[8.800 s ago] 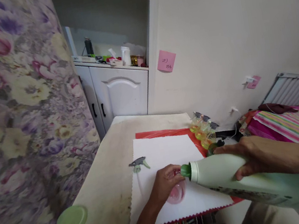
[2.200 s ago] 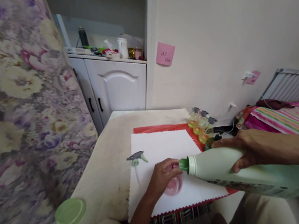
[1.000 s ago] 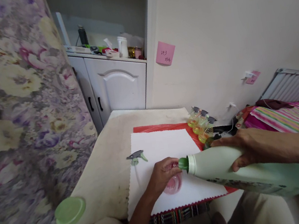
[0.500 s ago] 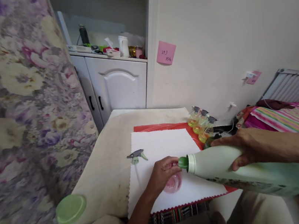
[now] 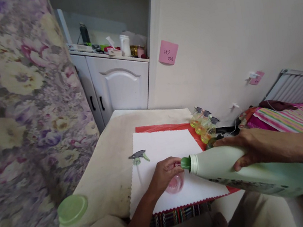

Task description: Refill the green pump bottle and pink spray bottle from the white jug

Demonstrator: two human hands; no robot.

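Note:
My left hand is closed around the neck of a clear pink spray bottle, which stands on a white scalloped sheet. In my right hand is a large pale green detergent jug, tipped almost level. Its dark green spout meets the pink bottle's mouth at my left fingertips; the exact contact is hidden, and I cannot make out any liquid flowing. A grey and green spray trigger head with a thin tube lies to the left on the sheet.
Several spray bottles with yellow liquid stand at the table's back right. A light green round cap sits at the front left. Red material shows under the sheet. A floral curtain hangs on the left.
Both hands, the jug and the pink bottle hold nearly the same positions. Only a slight shift of the camera view shows.

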